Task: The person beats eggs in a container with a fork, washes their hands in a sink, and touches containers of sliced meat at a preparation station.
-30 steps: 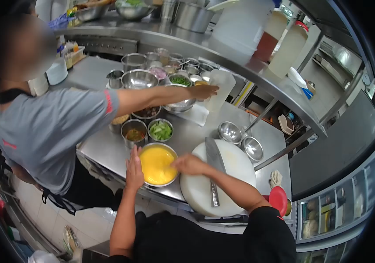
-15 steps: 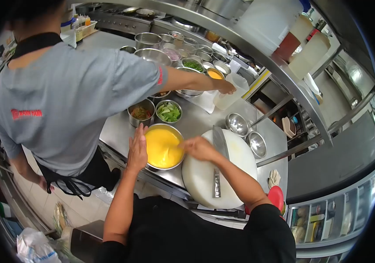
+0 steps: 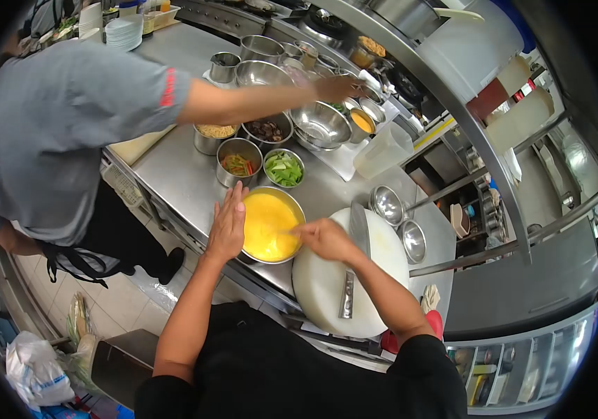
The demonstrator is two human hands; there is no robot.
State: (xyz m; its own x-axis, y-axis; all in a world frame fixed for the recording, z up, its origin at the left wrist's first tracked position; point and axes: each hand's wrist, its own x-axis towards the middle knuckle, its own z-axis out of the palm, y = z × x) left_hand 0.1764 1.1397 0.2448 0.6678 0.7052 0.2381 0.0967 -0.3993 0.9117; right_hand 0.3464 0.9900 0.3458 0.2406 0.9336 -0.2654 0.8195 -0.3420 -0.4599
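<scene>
A round steel bowl (image 3: 300,202) holds smooth yellow liquid (image 3: 265,220) that looks like beaten egg. Flat against the bowl's left side rests my left hand (image 3: 228,225), its fingers stretched out and pointing away from me. My right hand (image 3: 327,239) is closed at the bowl's right rim on a thin utensil that dips into the liquid; motion smears it, so its kind is unclear. To the right lies a thick round white cutting board (image 3: 320,286), partly under my right forearm. A cleaver-like knife with a broad blade (image 3: 359,230) and metal handle (image 3: 347,293) lies across it.
Beyond the bowl stand pots of cut greens (image 3: 284,170) and sliced vegetables (image 3: 237,165). A co-worker's arm (image 3: 250,103) reaches over several steel bowls. A plastic jug (image 3: 384,151) and small steel bowls (image 3: 411,241) stand to the right, under a metal shelf frame (image 3: 480,126).
The co-worker has shifted left, and their hand has left the plastic jug for the bowls farther back. My left hand stays at the bowl while my right keeps the utensil in the liquid.
</scene>
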